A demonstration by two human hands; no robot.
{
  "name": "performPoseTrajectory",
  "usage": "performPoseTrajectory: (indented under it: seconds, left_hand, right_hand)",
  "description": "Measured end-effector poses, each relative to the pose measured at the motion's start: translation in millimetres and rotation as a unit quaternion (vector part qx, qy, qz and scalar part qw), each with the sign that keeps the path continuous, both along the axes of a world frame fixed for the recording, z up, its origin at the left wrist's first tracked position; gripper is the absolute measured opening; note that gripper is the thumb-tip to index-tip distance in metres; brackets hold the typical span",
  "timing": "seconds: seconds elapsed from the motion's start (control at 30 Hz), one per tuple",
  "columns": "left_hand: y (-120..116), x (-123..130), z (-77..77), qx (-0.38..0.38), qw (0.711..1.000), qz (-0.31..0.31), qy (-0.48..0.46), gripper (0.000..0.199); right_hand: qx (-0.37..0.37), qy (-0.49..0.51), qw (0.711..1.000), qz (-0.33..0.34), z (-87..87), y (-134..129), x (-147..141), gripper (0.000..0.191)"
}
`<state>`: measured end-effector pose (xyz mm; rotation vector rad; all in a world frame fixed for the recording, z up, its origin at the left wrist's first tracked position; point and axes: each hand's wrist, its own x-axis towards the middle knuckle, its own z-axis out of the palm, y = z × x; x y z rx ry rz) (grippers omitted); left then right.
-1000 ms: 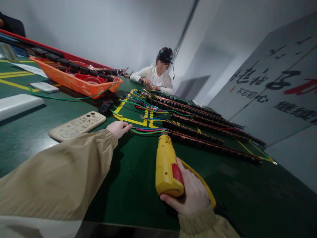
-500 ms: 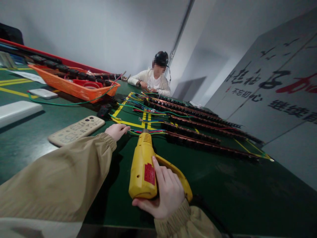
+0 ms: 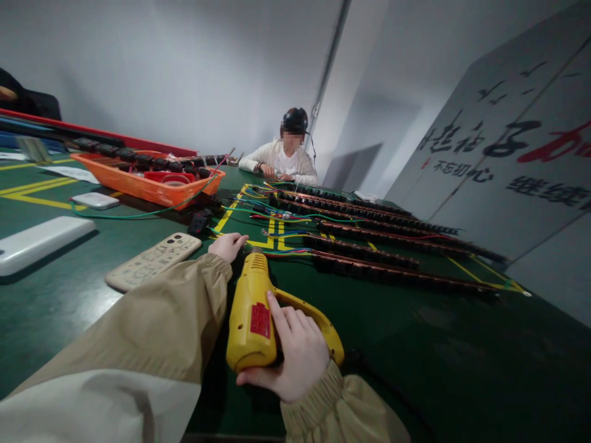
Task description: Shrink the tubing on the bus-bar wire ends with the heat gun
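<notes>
My right hand [image 3: 298, 347] is wrapped round the body of a yellow heat gun [image 3: 252, 307] with a red label. The gun's nozzle points away from me, at the coloured wires [image 3: 290, 251] of the nearest black and copper strip [image 3: 397, 274]. Just left of the nozzle, my left hand [image 3: 228, 247] pinches the ends of these wires, its fingers closed. Part of the wires is hidden behind the nozzle and the fingertips.
An orange basket [image 3: 148, 189] of black parts stands at the left. Nearer are a patterned phone case [image 3: 152, 261], a white box [image 3: 44, 245] and a small white case [image 3: 95, 200]. More strips lie at the right. A person [image 3: 287, 154] sits across the green table.
The heat gun in my right hand has shifted left along the wires, its nozzle now closer to my left hand. The whole view has shifted slightly.
</notes>
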<state>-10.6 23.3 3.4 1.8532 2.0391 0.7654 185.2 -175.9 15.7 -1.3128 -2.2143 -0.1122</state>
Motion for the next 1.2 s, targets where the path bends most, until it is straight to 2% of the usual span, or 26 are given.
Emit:
performPoseTrajectory:
  seconds: [0.17,0.33,0.43,0.6,0.77,0.83,1.0,1.2]
  left_hand:
    - [2,-3,-3.9,0.012,1.000,-0.011,-0.011,0.043]
    - [11,-8,-9.6,0.029,0.999,-0.015,-0.034,0.044]
    - [21,-11,-12.6,0.076,0.995,0.002,-0.071,0.043]
    - [30,-15,-12.6,0.122,0.988,0.034,-0.090,0.044]
    - [11,-16,-7.9,0.060,0.997,0.041,-0.017,0.044]
    - [1,-16,-6.4,0.042,0.998,0.050,0.015,0.043]
    - [-9,-15,-4.1,0.007,0.999,0.034,0.039,0.037]
    - [-8,-16,-1.5,-0.009,0.999,0.027,0.044,0.037]
  right_hand:
    - [-0.047,0.014,0.999,-0.008,2.1,5,-15,0.107]
    - [-0.079,0.035,0.996,-0.012,4.5,4,-22,0.104]
    - [-0.080,0.041,0.996,-0.017,2.4,3,-15,0.102]
    - [-0.104,0.044,0.991,-0.069,-2.5,4,6,0.101]
    - [-0.137,0.014,0.990,-0.028,1.6,2,16,0.063]
    - [-0.149,0.001,0.989,-0.016,5.3,0,15,0.056]
    - [-0.144,-0.007,0.990,0.012,8.2,-2,9,0.055]
    - [-0.131,0.037,0.990,0.033,-0.6,3,14,0.064]
